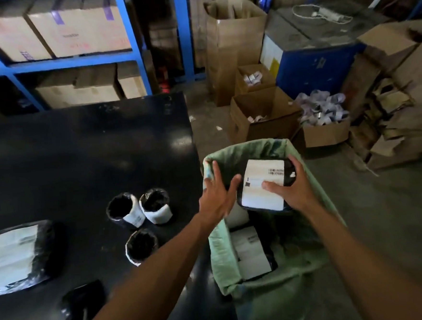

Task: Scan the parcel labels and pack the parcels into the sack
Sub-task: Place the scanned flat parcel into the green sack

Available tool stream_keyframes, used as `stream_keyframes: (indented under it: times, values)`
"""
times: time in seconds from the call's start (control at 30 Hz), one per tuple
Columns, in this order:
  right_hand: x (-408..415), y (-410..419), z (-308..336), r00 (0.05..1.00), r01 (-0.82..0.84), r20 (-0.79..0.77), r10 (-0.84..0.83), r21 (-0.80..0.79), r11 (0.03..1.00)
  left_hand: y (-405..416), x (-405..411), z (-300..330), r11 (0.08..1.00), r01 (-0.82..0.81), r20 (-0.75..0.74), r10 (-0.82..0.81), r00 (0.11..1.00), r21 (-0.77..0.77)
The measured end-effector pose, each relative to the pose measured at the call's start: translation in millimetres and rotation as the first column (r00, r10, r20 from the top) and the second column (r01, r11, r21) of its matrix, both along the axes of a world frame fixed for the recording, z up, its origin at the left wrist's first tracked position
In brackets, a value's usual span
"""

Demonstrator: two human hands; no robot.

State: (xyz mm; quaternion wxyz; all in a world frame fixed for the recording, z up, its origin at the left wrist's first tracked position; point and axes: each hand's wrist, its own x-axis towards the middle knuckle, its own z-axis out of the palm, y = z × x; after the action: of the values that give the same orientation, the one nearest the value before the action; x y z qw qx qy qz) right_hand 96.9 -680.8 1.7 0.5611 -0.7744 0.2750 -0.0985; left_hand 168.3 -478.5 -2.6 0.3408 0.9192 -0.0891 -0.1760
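Note:
My right hand (pixel 290 190) grips a black parcel with a white label (pixel 262 188) above the open mouth of the green sack (pixel 309 258). Its thumb lies on the label and its fingers curl over the far edge. My left hand (pixel 217 197) hovers just left of that parcel with fingers spread, the thumb near or touching its edge. Inside the sack lie other labelled black parcels (pixel 250 253). On the black table (pixel 79 149) stand three small round black parcels (pixel 140 214), a flat labelled parcel (pixel 17 256) at the left and a dark object (pixel 82 301) near the front edge.
Blue shelving (pixel 73 60) with cardboard boxes stands behind the table. Open cardboard boxes (pixel 262 116) and a pile of paper scraps (pixel 322 108) crowd the floor beyond the sack. A blue cabinet (pixel 315 60) and flattened cardboard (pixel 401 111) fill the right side.

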Motion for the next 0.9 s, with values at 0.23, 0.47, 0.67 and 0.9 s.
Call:
stream_keyframes:
  times: [0.23,0.47,0.67,0.9]
  values:
    - [27,-18,-88,0.969,-0.180,-0.159,0.191,0.079,0.980,-24,14,-36,0.972,-0.134,0.121,0.112,0.986,0.193]
    - [73,6,-148,0.932,-0.278,-0.201,0.300,0.131,0.952,-25,18,-47,0.942,-0.085,0.164,0.032,0.986,0.325]
    - [90,2,-182,0.765,-0.490,-0.464,0.447,0.033,0.871,-25,18,-53,0.929,-0.076,0.179,0.010,0.984,0.362]
    - [99,7,-188,0.724,-0.512,-0.514,0.460,0.045,0.858,-25,21,-58,0.935,-0.088,0.182,0.026,0.983,0.342]
